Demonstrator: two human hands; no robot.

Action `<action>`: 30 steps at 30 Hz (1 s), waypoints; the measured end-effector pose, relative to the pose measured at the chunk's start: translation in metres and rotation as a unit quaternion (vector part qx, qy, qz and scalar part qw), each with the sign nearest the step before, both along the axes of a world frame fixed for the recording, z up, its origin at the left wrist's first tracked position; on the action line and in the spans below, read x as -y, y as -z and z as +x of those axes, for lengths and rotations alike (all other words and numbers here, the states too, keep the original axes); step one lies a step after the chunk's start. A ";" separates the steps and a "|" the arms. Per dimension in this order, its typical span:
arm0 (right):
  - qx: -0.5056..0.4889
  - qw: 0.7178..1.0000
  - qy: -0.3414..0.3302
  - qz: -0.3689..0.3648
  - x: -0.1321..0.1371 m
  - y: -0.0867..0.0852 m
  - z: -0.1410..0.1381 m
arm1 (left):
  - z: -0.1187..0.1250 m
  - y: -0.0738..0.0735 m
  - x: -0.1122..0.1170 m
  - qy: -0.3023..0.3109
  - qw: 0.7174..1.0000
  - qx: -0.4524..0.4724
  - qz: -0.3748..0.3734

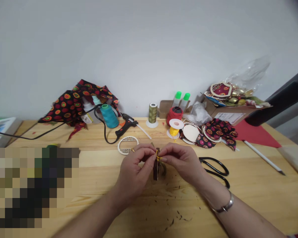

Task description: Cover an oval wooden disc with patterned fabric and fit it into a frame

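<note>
Above the wooden table (250,185), my left hand (135,172) and my right hand (182,162) meet at the middle. Both pinch a small dark fabric-covered ornament (156,170), held edge-on, with a yellow thread (158,158) tied at its top. The fingers of both hands are closed on the thread and the ornament's top edge. A silver bracelet (224,205) sits on my right wrist.
Black scissors (216,170) lie right of my hands. A white openwork ring (127,144), a glue gun (126,125), teal, olive, red and yellow thread spools, patterned fabric (72,102), covered discs (208,134), a box of ornaments (228,99) and a pencil (263,157) lie behind.
</note>
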State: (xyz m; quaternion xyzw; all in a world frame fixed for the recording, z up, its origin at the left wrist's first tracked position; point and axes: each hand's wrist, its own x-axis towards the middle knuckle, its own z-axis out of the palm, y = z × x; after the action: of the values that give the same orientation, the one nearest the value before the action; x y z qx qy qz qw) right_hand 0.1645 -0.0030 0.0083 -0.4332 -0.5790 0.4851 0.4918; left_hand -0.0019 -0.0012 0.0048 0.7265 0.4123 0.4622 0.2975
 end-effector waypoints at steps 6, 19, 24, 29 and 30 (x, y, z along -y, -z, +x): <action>0.016 0.999 0.003 0.048 0.001 0.000 0.000 | 0.002 -0.001 0.000 0.009 1.000 0.004 0.002; 0.062 0.989 0.011 0.134 0.002 0.004 0.002 | 0.001 0.001 0.001 0.035 0.998 0.017 0.043; 0.049 0.992 -0.001 0.116 0.001 0.003 0.003 | 0.001 0.000 0.003 0.034 0.998 0.011 0.060; 0.041 0.995 0.002 0.085 0.001 0.004 0.003 | 0.001 0.001 0.003 0.035 0.997 0.004 0.062; 0.038 0.996 0.004 0.078 0.001 0.004 0.002 | 0.001 0.001 0.003 0.036 0.997 0.003 0.063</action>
State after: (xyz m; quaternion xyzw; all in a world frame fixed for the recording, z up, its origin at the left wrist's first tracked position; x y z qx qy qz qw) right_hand 0.1669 -0.0041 0.0045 -0.4139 -0.6313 0.4197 0.5039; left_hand -0.0006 -0.0041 0.0042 0.7568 0.3550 0.4784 0.2690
